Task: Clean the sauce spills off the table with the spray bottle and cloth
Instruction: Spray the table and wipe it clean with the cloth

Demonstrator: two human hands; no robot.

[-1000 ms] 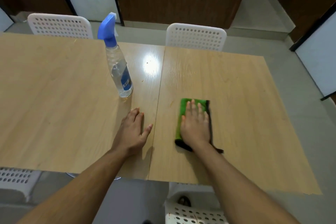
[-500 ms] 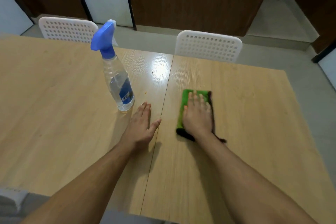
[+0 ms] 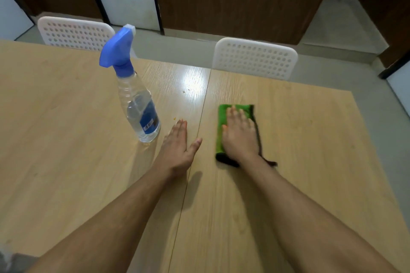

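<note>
A clear spray bottle (image 3: 138,104) with a blue trigger head stands upright on the wooden table (image 3: 66,139), left of centre. My left hand (image 3: 178,148) lies flat on the table just right of the bottle, fingers straight, not touching it. A folded green cloth (image 3: 221,122) with a dark edge lies right of the table's seam, and my right hand (image 3: 239,137) presses flat on top of it. A small orange sauce spot (image 3: 175,118) sits just beyond my left fingertips. A few tiny specks (image 3: 184,91) lie farther back near the glare.
Two white perforated chairs stand at the far side, one at the back left (image 3: 75,33) and one at the back middle (image 3: 255,57). The table's right edge (image 3: 363,131) runs diagonally beside a grey floor. Dark wooden panels line the far wall.
The view has moved forward and closer over the table. Both hands have slid slightly away from me, the right one carrying the cloth with it. The bottle has not moved.
</note>
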